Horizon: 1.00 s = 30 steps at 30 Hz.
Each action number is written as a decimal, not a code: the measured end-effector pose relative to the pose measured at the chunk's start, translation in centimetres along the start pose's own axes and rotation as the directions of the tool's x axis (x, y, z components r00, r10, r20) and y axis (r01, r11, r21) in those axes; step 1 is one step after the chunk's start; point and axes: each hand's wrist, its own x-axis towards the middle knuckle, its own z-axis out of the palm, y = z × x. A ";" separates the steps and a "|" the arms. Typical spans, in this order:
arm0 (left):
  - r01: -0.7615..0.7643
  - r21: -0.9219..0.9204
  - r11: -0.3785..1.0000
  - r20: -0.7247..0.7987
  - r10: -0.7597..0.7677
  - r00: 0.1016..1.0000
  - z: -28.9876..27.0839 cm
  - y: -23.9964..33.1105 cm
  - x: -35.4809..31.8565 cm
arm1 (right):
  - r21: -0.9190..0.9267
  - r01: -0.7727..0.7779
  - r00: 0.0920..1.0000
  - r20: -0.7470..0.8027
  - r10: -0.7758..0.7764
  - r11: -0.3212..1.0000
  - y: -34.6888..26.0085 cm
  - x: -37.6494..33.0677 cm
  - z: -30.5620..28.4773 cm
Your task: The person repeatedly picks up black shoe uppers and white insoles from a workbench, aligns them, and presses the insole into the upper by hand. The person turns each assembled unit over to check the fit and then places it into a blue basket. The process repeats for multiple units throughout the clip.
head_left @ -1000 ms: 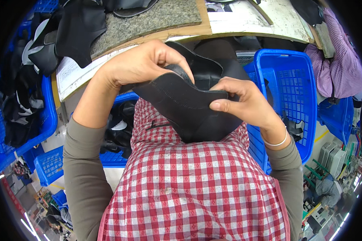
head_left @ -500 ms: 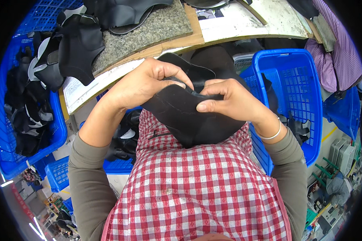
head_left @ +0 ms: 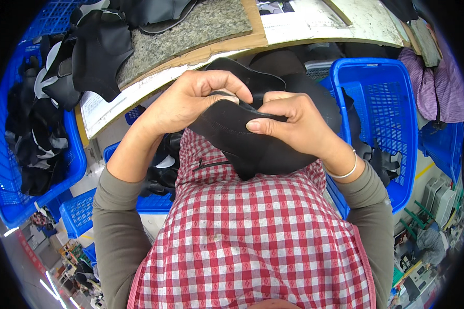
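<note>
Head view shows us the floppy black rubbery fabric piece [head_left: 252,147] held at chest height, our left hand [head_left: 191,100] and right hand [head_left: 288,121] both pinching its folded top edge. We judge it light, soft and limp, best gripped along that edge.

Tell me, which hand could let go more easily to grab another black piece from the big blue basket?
Probably the right hand: the big blue basket stands right beside it. The left hand grips the black piece on the far side, nearer the workbench.
</note>
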 end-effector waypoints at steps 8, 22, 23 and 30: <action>0.112 0.356 0.928 -0.309 0.003 0.951 2.6 0.5 -1.9 | -0.172 -0.236 0.971 -0.013 0.238 0.956 -0.5 0.0 -0.8; 0.055 0.310 0.949 -0.357 0.062 0.932 3.2 0.3 -2.6 | -0.282 0.040 0.987 0.160 0.006 0.959 -1.4 2.2 0.0; 0.044 0.317 0.947 -0.354 0.076 0.932 3.2 0.3 -2.6 | -0.270 0.055 0.984 0.178 -0.006 0.961 -1.4 2.2 -0.1; 0.144 0.264 0.954 -0.339 -0.048 0.940 3.3 0.3 -2.6 | -0.270 0.055 0.962 0.272 0.021 0.961 -1.3 2.2 0.1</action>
